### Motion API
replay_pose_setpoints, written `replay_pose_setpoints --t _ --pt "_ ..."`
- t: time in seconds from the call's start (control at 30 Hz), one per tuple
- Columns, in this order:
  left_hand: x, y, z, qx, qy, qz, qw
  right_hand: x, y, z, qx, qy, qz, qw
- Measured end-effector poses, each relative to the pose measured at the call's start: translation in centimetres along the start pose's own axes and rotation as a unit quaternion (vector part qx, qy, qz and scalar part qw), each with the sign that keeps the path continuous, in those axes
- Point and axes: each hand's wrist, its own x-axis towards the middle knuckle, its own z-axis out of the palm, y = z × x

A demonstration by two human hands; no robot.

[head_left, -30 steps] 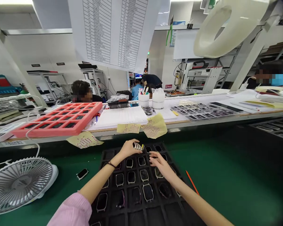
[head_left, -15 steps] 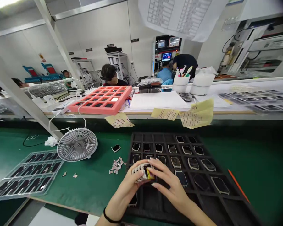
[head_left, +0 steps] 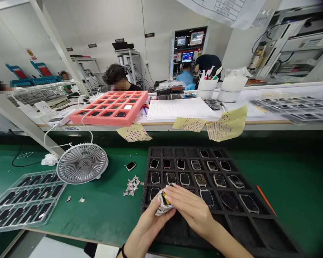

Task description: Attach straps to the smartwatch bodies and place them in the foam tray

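Observation:
My left hand (head_left: 153,222) cups a small film-wrapped watch body (head_left: 163,204) with white patterned wrapping and a yellow-and-black patch. My right hand (head_left: 190,209) lies over it from the right, fingertips pressed on its top. Both hands hover above the near part of a black foam tray (head_left: 258,233). Its cells hold several watch-shaped cases (head_left: 206,197), and my right hand hides some cells.
Left of the tray lie a single black watch body (head_left: 130,166), a pile of small paper scraps (head_left: 131,187) and a white desk fan (head_left: 82,163). A clear blister tray (head_left: 27,200) sits further left. An orange pen (head_left: 266,200) lies to the right. A pink foam tray (head_left: 109,107) stands on the shelf.
The view has swung left since the oldest frame. My hands have come from the tray's far cells to its near end, and both now hold the wrapped piece, with my right hand flatter over it.

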Motion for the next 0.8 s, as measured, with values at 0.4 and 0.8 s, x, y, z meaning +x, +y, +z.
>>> replay_pose_setpoints --t 0.4,0.8 --pt "0.1 -0.6 0.2 0.079 0.025 0.046 0.995 -2.1 -2.2 2.3 -0.111 -0.038 0.088 0.989" --pt "-1.6 1.0 0.5 0.776 -0.037 0.341 0.529 -3.9 -1.4 5.4 0.389 0.069 0.493 0.775"
